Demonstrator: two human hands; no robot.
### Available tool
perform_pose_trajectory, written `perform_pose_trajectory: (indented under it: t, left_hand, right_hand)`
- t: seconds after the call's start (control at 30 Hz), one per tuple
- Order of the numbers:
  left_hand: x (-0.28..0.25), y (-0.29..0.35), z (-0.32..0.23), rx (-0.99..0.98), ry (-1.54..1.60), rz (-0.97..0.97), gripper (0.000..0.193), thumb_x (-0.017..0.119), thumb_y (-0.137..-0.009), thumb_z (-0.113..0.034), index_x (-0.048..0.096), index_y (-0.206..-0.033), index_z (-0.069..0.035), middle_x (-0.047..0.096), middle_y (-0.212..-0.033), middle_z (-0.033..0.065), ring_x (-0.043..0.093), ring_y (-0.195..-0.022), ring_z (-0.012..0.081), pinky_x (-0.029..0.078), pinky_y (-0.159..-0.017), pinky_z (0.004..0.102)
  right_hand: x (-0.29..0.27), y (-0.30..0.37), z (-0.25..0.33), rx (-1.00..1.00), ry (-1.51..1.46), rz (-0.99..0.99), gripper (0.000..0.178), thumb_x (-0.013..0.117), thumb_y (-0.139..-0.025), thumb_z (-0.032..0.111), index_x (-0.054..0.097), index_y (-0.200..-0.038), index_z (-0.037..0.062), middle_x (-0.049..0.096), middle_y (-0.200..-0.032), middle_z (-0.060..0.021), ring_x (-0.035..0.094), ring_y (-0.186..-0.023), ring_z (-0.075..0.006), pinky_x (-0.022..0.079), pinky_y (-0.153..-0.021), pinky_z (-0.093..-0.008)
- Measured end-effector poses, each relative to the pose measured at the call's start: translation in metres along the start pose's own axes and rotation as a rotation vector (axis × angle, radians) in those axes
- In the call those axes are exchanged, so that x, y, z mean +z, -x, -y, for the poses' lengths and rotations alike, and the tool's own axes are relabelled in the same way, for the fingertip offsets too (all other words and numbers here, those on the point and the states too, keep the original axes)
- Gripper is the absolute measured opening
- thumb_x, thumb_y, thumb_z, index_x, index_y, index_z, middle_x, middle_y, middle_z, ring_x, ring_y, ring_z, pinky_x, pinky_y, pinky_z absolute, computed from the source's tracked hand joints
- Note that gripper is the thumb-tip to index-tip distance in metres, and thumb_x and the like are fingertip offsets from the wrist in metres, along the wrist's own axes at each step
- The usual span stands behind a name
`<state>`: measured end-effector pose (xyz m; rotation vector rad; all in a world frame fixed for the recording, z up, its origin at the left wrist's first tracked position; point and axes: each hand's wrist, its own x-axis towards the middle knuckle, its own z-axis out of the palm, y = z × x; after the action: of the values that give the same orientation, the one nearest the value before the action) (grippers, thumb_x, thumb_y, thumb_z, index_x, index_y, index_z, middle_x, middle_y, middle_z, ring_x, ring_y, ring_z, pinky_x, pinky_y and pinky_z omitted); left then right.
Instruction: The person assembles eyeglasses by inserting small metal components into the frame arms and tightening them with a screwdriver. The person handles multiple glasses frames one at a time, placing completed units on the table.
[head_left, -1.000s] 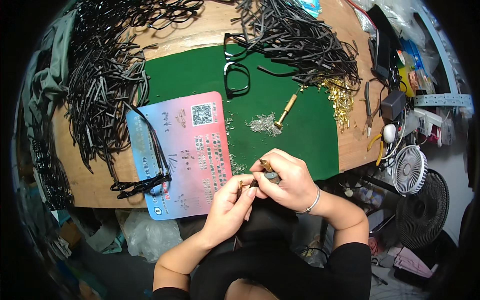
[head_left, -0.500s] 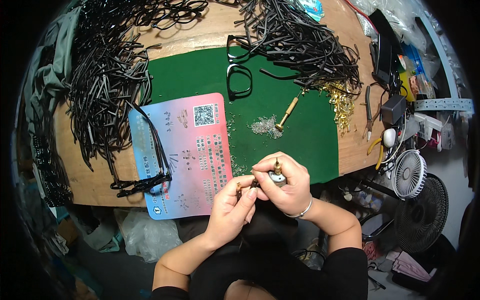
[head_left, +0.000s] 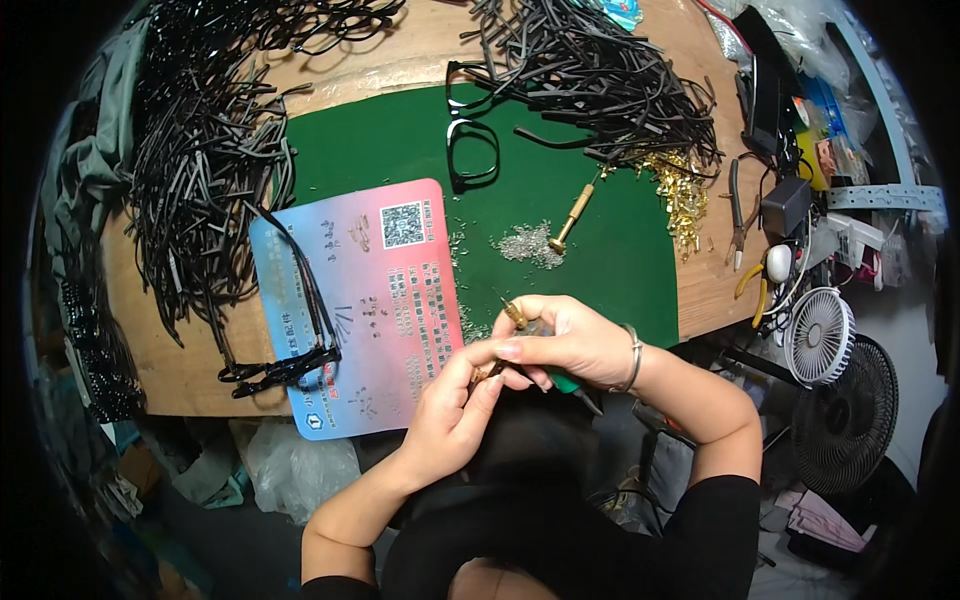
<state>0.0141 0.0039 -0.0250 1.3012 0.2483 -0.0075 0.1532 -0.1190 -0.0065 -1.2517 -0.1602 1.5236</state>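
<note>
Both hands meet above the mat's front edge. My left hand [head_left: 442,415] is closed around a small dark piece [head_left: 484,375] with a brownish-gold end, mostly covered by the fingers. Closed too, my right hand [head_left: 580,345] grips a power screwdriver [head_left: 514,313]; its brass chuck and thin bit point up and left, and part of a green body shows below the palm. The right fingertips touch the left fingers and seem to press on the dark piece. Loose silver screws [head_left: 530,246] lie in a pile beyond the hands, beside a brass hand screwdriver [head_left: 573,218].
A green mat [head_left: 620,290] covers the middle of the wooden table [head_left: 190,365]. On its left are a pink-blue pad [head_left: 380,350] and black glasses temples [head_left: 300,360]. Black glasses frames [head_left: 472,155], heaped dark strips [head_left: 600,100], gold parts [head_left: 682,205], pliers [head_left: 737,215] and a white fan [head_left: 819,337] lie farther out.
My right hand has turned, so the screwdriver's chuck now tilts left instead of standing up, and its green body shows. The right forearm has swung outward; the left hand shifted slightly left.
</note>
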Motion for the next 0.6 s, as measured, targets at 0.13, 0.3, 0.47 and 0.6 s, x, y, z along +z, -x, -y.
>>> perform_pose_trajectory:
  t: [0.13, 0.3, 0.47, 0.6]
  left_hand:
    - [-0.011, -0.001, -0.009, -0.083, -0.271, 0.088, 0.027, 0.042, -0.093, -0.002, 0.045, -0.12, 0.0, 0.062, -0.092, 0.0078, 0.061, -0.084, 0.0159, 0.048, -0.077, 0.0277]
    - [-0.029, 0.011, 0.007, -0.032, -0.321, -0.18, 0.026, 0.042, -0.092, 0.0, 0.049, -0.117, 0.0, 0.063, -0.088, 0.0068, 0.06, -0.079, 0.0122, 0.048, -0.073, 0.0263]
    - [-0.02, -0.004, 0.004, 0.024, -0.538, -0.146, 0.026, 0.043, -0.09, 0.002, 0.049, -0.115, 0.002, 0.064, -0.086, 0.0113, 0.063, -0.08, 0.0166, 0.048, -0.073, 0.0275]
    - [-0.021, -0.008, 0.009, 0.006, -0.489, -0.174, 0.026, 0.043, -0.089, 0.003, 0.05, -0.114, 0.002, 0.064, -0.086, 0.0122, 0.064, -0.081, 0.0189, 0.048, -0.073, 0.028]
  right_hand:
    - [0.002, 0.002, -0.02, -0.309, 0.535, -0.183, 0.028, 0.057, -0.089, 0.025, 0.055, -0.102, 0.0005, 0.058, -0.083, -0.007, 0.056, -0.064, -0.0138, 0.046, -0.058, -0.0244]
    - [-0.007, 0.022, -0.018, -0.399, 1.287, -0.501, 0.045, 0.062, -0.082, 0.034, 0.05, -0.115, 0.0044, 0.05, -0.088, -0.0124, 0.061, -0.065, -0.0288, 0.052, -0.057, -0.0375]
    - [-0.004, 0.014, -0.023, -0.386, 1.582, -0.599, 0.057, 0.066, -0.077, 0.031, 0.046, -0.122, 0.0036, 0.046, -0.09, -0.0123, 0.06, -0.06, -0.0243, 0.051, -0.049, -0.0334]
    - [-0.015, 0.023, -0.018, -0.447, 1.356, -0.625, 0.049, 0.064, -0.08, 0.024, 0.044, -0.119, 0.0027, 0.046, -0.093, -0.0138, 0.06, -0.069, -0.0302, 0.052, -0.057, -0.0379]
